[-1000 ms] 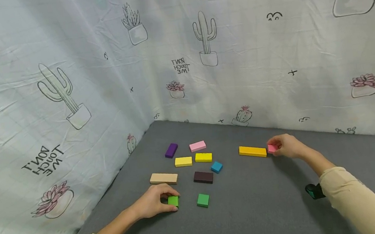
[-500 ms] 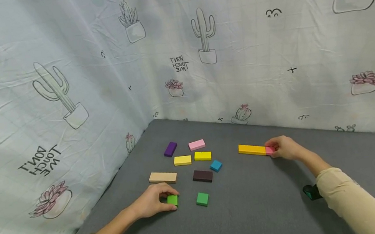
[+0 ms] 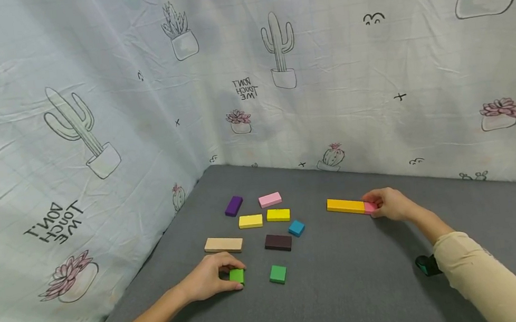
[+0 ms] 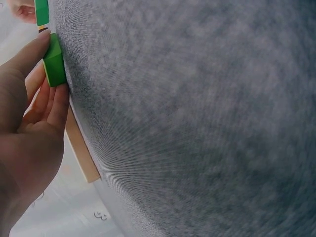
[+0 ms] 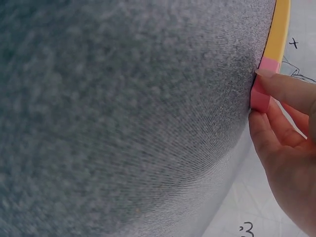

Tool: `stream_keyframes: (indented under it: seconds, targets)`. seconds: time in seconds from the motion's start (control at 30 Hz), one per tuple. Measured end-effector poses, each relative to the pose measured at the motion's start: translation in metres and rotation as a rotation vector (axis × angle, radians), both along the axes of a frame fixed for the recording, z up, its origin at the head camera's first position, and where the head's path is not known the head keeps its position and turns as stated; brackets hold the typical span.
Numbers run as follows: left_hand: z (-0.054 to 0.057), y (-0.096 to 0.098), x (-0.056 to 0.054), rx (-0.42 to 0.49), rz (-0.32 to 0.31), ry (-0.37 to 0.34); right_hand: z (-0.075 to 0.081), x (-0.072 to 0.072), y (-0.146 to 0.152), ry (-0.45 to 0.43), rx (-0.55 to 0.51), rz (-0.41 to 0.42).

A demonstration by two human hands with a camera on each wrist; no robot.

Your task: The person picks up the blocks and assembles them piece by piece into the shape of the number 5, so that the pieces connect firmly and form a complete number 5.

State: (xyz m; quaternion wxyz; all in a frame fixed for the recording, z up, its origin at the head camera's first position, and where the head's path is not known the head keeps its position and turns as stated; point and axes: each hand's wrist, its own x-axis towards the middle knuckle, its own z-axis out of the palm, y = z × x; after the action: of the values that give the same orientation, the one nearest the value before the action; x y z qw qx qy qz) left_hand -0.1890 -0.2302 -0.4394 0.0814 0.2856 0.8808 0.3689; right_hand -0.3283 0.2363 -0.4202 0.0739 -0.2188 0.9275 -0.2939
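Observation:
Between thumb and fingers, my left hand pinches a light green block on the grey table. The left wrist view shows the same green block held at its edges. Over on the right, my right hand pinches a small pink block, which lies end to end against a long orange block. In the right wrist view the pink block touches the orange block's end. A darker green block lies to the right of my left hand, and a beige block just beyond it.
Behind these lie a dark brown block, a blue block, two yellow blocks, a light pink block and a purple block. A printed curtain borders the table at the back and left.
My right hand has slid the pink block left, closing a small gap to the orange block. The left hand keeps its hold on the light green block in the same place.

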Motion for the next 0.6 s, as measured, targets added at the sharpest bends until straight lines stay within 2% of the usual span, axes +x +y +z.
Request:
stream_keyframes:
  seconds: [0.2,0.37,0.47,0.6]
  targets:
    - [-0.001,0.0,0.0,-0.001,0.003,-0.003,0.003,-0.001,0.0,0.004,-0.01,0.001]
    - [-0.001,-0.001,0.0,-0.002,0.008,-0.012,0.01,0.0,-0.002,0.039,-0.029,-0.058]
    - [-0.002,-0.001,-0.001,-0.007,0.017,-0.021,0.016,0.0,-0.004,0.034,-0.072,-0.099]
    - [-0.003,-0.001,-0.002,-0.007,0.012,-0.012,0.021,-0.001,-0.01,-0.014,-0.145,-0.105]
